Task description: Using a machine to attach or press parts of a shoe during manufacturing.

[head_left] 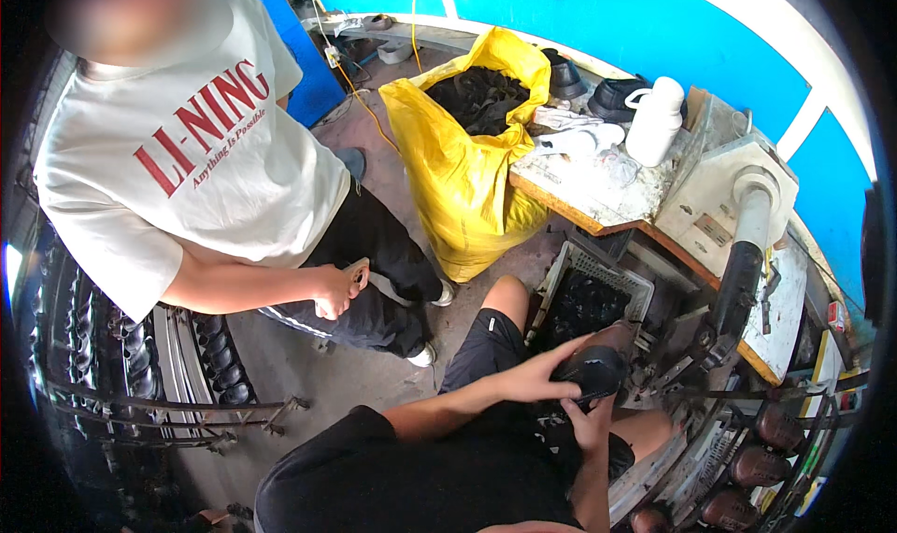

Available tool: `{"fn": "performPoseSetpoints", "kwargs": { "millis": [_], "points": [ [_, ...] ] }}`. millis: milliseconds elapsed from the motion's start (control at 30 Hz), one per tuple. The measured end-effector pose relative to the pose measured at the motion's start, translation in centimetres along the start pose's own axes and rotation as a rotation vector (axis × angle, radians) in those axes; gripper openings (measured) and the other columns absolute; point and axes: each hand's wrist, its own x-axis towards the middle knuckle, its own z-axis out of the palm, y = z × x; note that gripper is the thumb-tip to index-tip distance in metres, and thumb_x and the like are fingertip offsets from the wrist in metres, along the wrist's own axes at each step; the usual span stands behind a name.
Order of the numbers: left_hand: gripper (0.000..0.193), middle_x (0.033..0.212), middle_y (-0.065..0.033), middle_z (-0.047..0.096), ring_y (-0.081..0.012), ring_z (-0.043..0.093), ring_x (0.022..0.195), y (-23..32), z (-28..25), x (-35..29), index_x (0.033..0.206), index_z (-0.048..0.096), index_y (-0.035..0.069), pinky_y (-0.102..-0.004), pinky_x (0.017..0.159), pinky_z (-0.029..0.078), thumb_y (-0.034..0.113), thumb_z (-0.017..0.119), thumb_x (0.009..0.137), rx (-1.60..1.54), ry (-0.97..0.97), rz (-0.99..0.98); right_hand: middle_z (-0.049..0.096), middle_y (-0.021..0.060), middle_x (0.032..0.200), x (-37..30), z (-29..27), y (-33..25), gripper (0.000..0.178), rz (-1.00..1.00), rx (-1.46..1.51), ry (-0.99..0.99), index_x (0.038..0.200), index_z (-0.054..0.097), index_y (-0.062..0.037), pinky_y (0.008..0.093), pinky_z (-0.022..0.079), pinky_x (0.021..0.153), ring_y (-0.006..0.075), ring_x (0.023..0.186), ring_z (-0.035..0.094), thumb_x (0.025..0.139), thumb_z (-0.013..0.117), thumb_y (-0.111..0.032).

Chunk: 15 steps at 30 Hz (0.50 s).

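Observation:
Above my lap I hold a black shoe piece (pixel 598 369) with a rounded, smooth end toward me. A brownish part extends from its far side, but I cannot tell whether that is a last. My left hand (pixel 540 374) has its fingers over the left side of the piece, thumb toward the near edge. From below, my right hand (pixel 590 421) grips the near end, its fingers partly hidden behind the piece. Just beyond my hands, a grey plastic crate (pixel 645 292) contains crumpled black material.
Another person (pixel 206 150) in a white shirt stands front left, hands together. A yellow sack (pixel 430 178) of black scraps leans by the workbench (pixel 584 192), which bears a white bottle (pixel 656 122). A machine arm (pixel 738 281) juts at right. Racks hold brown lasts (pixel 761 465) and black shoe parts (pixel 220 360).

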Motion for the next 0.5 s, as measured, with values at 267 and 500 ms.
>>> {"fn": "performPoseSetpoints", "kwargs": {
  "millis": [267, 500],
  "points": [
    [0.106, 0.165, -0.0191, 0.028, -0.0252, 0.033, 0.149, 3.4, -1.2, 0.1, 0.161, 0.016, 0.001, -0.0368, 0.121, 0.029, 0.019, 0.084, 0.083, 0.129, 0.06, 0.099, 0.038, 0.0192, 0.153, 0.1, 1.8, -2.6, 0.107, 0.014, 0.099, -0.128, 0.162, 0.003, -0.0086, 0.0443, 0.041, 0.113, 0.0306, 0.138, 0.046, 0.086, 0.077, -0.002],
    [0.112, 0.168, -0.0171, 0.022, -0.0267, 0.024, 0.154, 1.9, -1.2, 0.7, 0.161, 0.018, -0.001, -0.0398, 0.124, 0.022, 0.023, 0.089, 0.078, 0.228, 0.064, 0.173, 0.037, 0.0186, 0.154, -0.2, 2.2, -3.6, 0.107, -0.029, 0.111, -0.083, 0.161, 0.008, -0.004, 0.0423, 0.036, 0.117, 0.028, 0.14, 0.043, 0.083, 0.08, -0.005]
  ]
}}
